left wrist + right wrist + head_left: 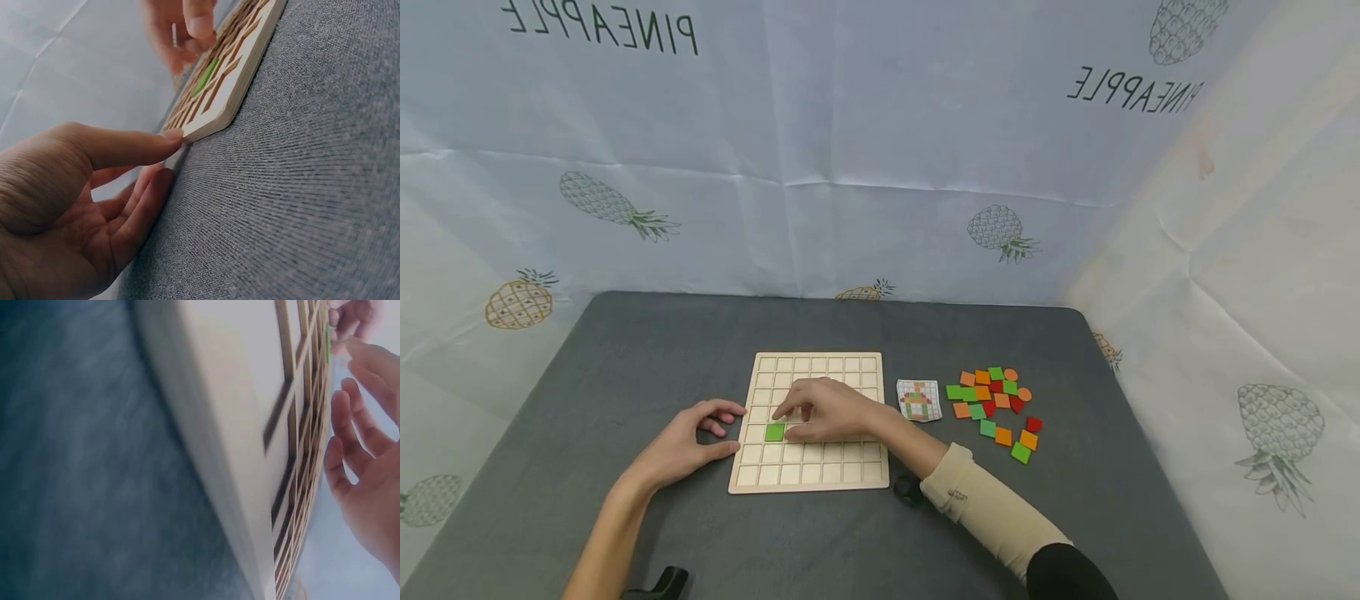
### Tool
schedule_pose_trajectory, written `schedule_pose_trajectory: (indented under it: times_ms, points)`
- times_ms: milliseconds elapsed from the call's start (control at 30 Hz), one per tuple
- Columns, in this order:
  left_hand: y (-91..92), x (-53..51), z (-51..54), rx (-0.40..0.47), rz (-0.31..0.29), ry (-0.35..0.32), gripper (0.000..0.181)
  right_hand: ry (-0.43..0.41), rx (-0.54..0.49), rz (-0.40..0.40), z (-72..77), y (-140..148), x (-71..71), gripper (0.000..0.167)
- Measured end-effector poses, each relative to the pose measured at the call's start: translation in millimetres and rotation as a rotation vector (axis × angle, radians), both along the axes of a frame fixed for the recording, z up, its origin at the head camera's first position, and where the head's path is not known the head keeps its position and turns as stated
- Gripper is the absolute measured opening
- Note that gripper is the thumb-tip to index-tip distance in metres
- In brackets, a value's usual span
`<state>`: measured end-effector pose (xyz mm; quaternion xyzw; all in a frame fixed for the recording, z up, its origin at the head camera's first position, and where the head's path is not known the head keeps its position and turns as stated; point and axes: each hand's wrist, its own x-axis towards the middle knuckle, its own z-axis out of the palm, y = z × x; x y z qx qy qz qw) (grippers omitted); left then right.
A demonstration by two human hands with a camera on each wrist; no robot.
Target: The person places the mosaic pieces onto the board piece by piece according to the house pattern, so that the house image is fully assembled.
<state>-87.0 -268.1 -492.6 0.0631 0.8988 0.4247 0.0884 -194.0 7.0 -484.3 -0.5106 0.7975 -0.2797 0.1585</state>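
Observation:
A pale wooden grid board [820, 477] lies on the grey table, and one green square tile [775, 432] sits in a cell near its left side. My left hand [688, 442] rests at the board's left edge, its thumb and forefinger apart and touching the rim. Over the board, my right hand [831, 410] has thumb and fingers spread beside the green tile, with nothing seen between them. In the left wrist view the green tile [205, 78] lies in the grid below the right hand [178, 28]. The right wrist view shows the right fingers [350, 437] loosely bent.
Right of the board lies a small pattern card [919, 401] with a coloured design. Farther right are several loose green, orange and red tiles [982, 392], some square and some round. A black object [907, 490] is partly under the right forearm; another dark object [658, 583] is at the front edge.

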Motion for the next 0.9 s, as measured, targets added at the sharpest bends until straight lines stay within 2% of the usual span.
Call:
schedule_pose_trajectory:
  times_ms: [200, 433, 667, 900]
  points:
    - [-0.8, -0.3, -0.8, -0.006, 0.003, -0.001, 0.051, -0.043, -0.071, -0.023, 7.5, 13.9, -4.3, 0.029]
    - [-1.1, -0.6, -1.1, -0.001, 0.001, 0.003, 0.05, -0.046, -0.139, -0.055, 19.5, 38.3, -9.8, 0.029]
    - [-1.0, 0.2, -0.1, 0.009, -0.002, 0.004, 0.05, -0.052, -0.176, -0.143, 29.9, 69.8, -13.8, 0.03]
    - [-1.3, 0.0, 0.9, 0.01, -0.003, 0.0, 0.05, -0.052, -0.218, -0.193, 39.9, 100.1, -17.1, 0.029]
